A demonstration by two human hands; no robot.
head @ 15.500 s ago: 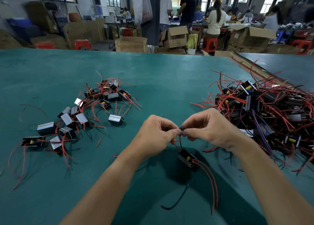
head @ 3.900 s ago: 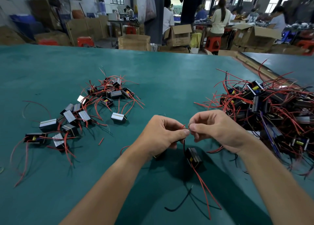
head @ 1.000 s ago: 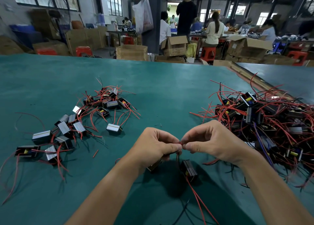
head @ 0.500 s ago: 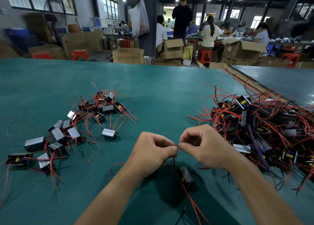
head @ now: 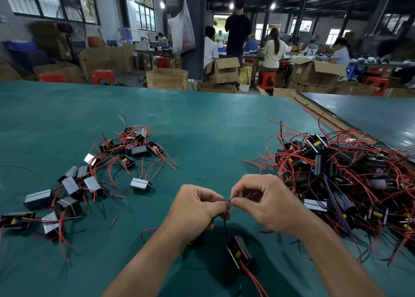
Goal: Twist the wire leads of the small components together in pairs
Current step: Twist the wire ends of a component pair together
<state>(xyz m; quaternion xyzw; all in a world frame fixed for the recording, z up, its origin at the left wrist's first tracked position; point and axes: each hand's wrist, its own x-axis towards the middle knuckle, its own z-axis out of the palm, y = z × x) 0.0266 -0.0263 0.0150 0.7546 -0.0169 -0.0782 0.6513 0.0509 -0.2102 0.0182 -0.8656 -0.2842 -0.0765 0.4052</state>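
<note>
Wire leads (head: 225,223) between scattered components (head: 134,150), tangled pile (head: 350,175)

The desk (head: 213,126) has a matt, smooth covering. The components (head: 140,182) show glossy metal faces on black plastic bodies; their wire leads (head: 252,276) carry smooth red insulation. Boxes (head: 167,78) past the far edge are dull cardboard.

factory workshop | cardboard boxes (head: 167,78), seated workers (head: 272,49) | perhaps assembly benches (head: 368,62)
</note>
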